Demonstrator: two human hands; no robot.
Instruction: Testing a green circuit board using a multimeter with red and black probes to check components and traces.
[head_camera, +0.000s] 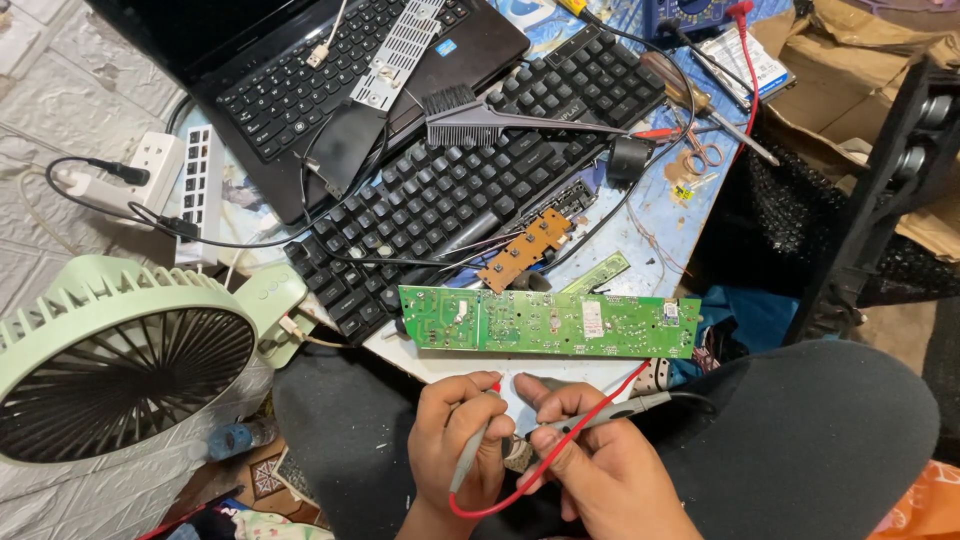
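Observation:
My left hand (455, 440) grips a grey test probe (470, 455) with a red tip and a red lead (560, 455). In my right hand (600, 465) lies a second grey probe (610, 412) with a black lead, its tip pointing left toward the first one. Both hands meet just below a long green circuit board (550, 322) that lies flat at the table's near edge. A small brown circuit board (525, 250) rests above it on a black keyboard (470, 180).
A black laptop (330, 70) sits behind the keyboard with a black brush (480, 120) across it. A pale green fan (120, 360) stands at left beside a white power strip (150, 175). Scissors (700, 155), screwdrivers and cardboard lie at right.

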